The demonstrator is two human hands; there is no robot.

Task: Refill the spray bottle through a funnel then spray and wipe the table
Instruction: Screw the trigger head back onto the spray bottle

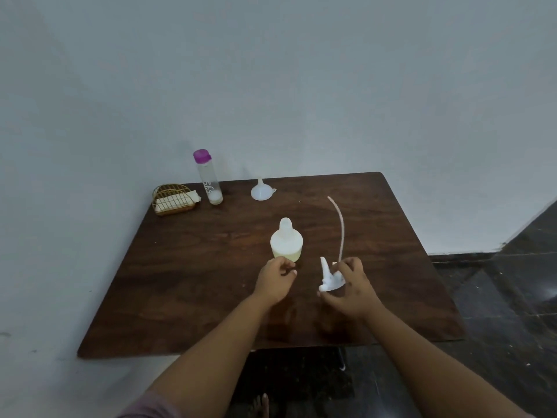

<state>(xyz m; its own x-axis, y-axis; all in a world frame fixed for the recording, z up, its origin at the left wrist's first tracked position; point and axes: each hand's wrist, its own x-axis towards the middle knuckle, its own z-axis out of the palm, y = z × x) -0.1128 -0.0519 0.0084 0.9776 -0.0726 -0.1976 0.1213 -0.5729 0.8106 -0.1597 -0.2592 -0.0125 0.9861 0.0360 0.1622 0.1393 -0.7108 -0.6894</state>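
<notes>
A white spray bottle (286,242) stands uncapped in the middle of the dark wooden table (196,282), with a little yellowish liquid at its bottom. My right hand (351,289) grips the white spray head (330,277) just right of the bottle; its long dip tube (340,224) curves up and away. My left hand (275,280) hovers just in front of the bottle with loosely curled fingers and holds nothing. A small white funnel (262,190) lies upside down at the far edge. A tall clear bottle with a purple cap (209,179) stands to its left.
A gold wire holder with white cloths or napkins (174,200) sits at the table's far left corner. A pale wall runs behind and along the left. Dark tiled floor (497,297) lies to the right and in front.
</notes>
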